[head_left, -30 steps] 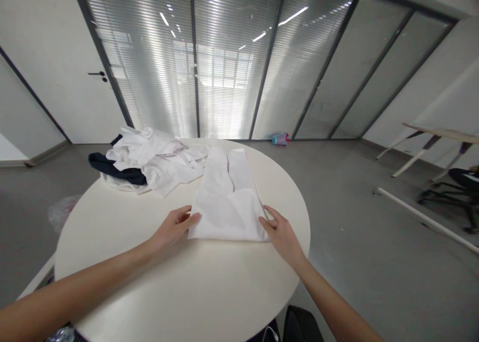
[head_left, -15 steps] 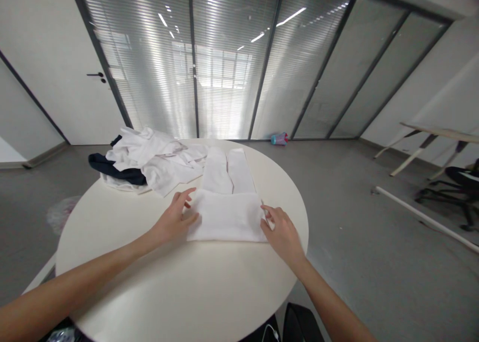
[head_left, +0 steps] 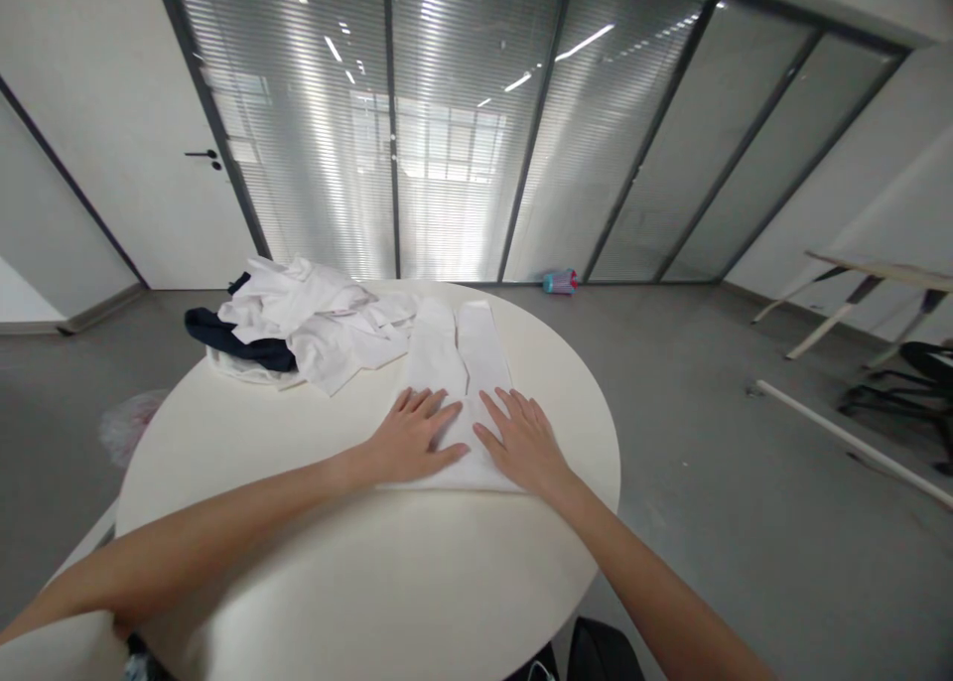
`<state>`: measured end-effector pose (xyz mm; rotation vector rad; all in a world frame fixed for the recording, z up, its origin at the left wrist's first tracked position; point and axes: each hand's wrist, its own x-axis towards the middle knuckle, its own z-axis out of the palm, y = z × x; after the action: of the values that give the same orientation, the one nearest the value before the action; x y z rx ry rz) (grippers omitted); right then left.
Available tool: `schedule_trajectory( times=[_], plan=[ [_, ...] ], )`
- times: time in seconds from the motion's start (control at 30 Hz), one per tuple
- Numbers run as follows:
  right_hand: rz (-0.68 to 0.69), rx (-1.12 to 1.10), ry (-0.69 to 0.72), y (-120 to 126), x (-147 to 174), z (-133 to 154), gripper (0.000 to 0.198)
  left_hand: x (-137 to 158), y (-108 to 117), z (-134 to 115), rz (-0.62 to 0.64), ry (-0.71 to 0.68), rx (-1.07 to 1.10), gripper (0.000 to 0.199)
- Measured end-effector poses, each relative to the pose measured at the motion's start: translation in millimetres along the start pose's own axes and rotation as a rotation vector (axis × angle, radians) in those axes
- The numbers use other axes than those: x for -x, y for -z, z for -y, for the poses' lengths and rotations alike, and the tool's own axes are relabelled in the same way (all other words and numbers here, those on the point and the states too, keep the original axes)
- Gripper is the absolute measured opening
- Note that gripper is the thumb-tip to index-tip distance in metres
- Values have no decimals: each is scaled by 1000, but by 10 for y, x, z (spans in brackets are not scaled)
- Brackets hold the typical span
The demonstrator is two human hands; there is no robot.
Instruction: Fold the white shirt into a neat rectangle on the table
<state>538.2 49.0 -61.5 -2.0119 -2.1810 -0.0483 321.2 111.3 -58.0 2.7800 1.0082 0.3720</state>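
A white garment (head_left: 462, 475) lies on the round table, its near part folded into a flat rectangle. Two long strips of it, like sleeves or trouser legs, stretch away toward the far edge. My left hand (head_left: 418, 435) rests flat on the left half of the folded part, fingers spread. On the right half lies my right hand (head_left: 522, 439), also flat with its fingers apart. The two thumbs point toward each other with a small gap of cloth between. Both hands cover much of the folded rectangle.
A heap of white clothes (head_left: 320, 314) with a dark navy piece (head_left: 242, 341) sits at the far left of the white round table (head_left: 357, 572). A plastic bag (head_left: 128, 428) is on the floor at left. A blue and pink bin (head_left: 560, 282) lies by the glass wall.
Both hands have moved inward from the side edges of the folded cloth. They have gone from curled fingers at the edges to flat palms on top.
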Motion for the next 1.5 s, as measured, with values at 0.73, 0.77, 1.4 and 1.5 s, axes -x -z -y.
schedule_trajectory(
  times=[0.73, 0.77, 1.4, 1.5],
  plan=[
    [62, -136, 305, -27, 40, 131, 75, 63, -178, 33, 44, 28, -116, 75],
    [95, -149, 303, -49, 47, 101, 76, 66, -174, 59, 58, 25, -105, 75],
    [-181, -285, -365, -99, 62, -522, 30, 112, -149, 213, 58, 5, -37, 79],
    [-171, -263, -370, -99, 65, -470, 25, 111, -153, 219, 50, 3, -36, 78]
  ],
)
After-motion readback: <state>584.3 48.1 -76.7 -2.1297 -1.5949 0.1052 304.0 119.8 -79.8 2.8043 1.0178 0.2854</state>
